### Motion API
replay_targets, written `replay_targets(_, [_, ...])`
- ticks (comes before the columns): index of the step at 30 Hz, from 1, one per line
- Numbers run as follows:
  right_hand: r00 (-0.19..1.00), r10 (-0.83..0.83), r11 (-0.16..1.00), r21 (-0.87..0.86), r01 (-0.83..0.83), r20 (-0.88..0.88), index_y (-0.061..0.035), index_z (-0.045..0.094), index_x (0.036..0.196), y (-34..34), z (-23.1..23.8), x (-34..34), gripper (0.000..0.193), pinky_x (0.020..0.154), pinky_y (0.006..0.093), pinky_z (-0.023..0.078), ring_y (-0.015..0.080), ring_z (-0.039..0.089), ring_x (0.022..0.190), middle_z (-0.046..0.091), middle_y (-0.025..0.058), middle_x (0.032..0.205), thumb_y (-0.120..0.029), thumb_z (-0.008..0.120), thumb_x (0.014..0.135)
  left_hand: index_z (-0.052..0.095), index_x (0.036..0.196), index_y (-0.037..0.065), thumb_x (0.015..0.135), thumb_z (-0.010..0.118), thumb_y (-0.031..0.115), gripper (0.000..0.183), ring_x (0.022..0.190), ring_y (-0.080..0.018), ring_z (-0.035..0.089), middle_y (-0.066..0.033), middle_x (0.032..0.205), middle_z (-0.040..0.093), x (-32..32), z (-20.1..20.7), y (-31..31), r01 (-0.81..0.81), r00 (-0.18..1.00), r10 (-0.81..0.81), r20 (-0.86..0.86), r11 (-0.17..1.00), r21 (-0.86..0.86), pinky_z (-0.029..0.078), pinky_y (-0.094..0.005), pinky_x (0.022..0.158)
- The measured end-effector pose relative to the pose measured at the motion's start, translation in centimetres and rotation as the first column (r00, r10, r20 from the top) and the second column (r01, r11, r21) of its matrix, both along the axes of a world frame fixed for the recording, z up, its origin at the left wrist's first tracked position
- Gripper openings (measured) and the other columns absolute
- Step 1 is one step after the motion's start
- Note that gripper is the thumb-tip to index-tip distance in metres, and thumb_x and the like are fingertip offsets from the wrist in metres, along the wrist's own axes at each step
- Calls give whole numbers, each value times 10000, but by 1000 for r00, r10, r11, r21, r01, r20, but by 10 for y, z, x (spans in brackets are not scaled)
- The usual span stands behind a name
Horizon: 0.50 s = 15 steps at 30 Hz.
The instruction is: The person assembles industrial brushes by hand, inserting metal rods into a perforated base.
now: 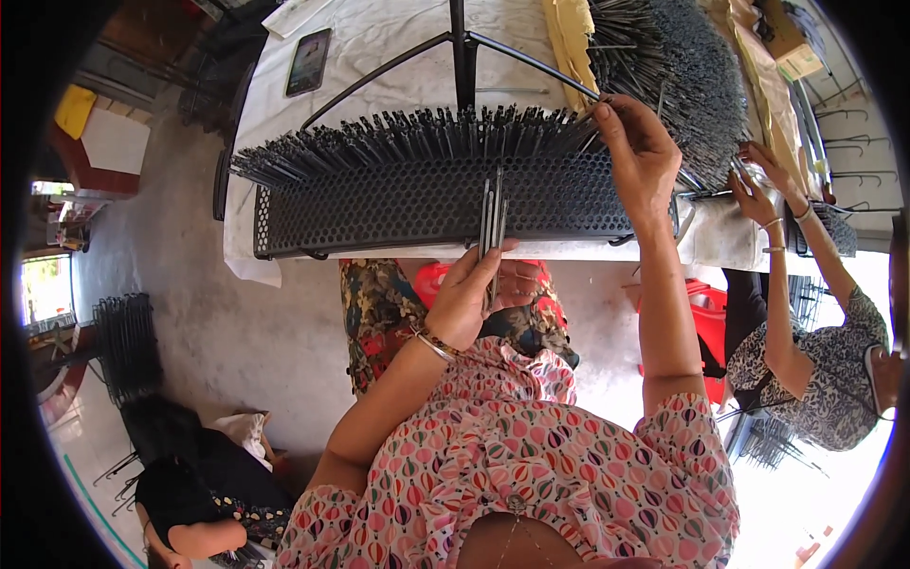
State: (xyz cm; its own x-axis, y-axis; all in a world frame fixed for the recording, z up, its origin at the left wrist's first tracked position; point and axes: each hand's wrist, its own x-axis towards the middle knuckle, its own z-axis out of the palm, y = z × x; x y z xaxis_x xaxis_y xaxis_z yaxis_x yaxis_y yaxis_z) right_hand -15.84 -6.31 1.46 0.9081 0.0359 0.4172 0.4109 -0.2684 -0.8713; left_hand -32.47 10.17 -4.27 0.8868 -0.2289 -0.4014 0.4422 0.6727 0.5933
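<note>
A black perforated metal tray (379,211) lies along the near edge of the table. Thin black metal rods (379,142) stand in a dense row along its far side. My left hand (471,292) is closed around a small bundle of thin metal rods (493,218), which points up across the middle of the tray. My right hand (645,156) is raised at the right end of the row. Its thumb and fingers are pinched together at the rod tips there; what lies between them is too small to make out.
A phone (309,62) lies at the back left of the white-covered table (379,33). A black frame (463,71) rises behind the row. More dark rods (682,76) are heaped at the back right. Co-workers sit at the right (806,370) and lower left (199,484).
</note>
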Motion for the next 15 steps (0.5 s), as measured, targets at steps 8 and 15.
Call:
replay_targets(8, [998, -30, 993, -110, 36, 57, 10, 636, 996, 5, -3, 0, 197, 647, 199, 461, 46, 567, 697, 665, 42, 803, -104, 669, 840, 419, 1279, -27, 993, 336, 297, 440, 917, -212, 628, -177, 1090, 603, 0, -5, 6, 31, 999, -32, -15, 997, -66, 527, -317, 779])
replay_targets(15, [983, 39, 974, -228, 4, 182, -30, 629, 1033, 12, -10, -3, 240, 645, 275, 489, 159, 616, 679, 654, 94, 832, -57, 680, 800, 414, 1298, -2, 993, 353, 274, 416, 908, -182, 621, -156, 1097, 608, -1, -4, 6, 13, 1000, -13, -5, 1000, 22, 522, -297, 763])
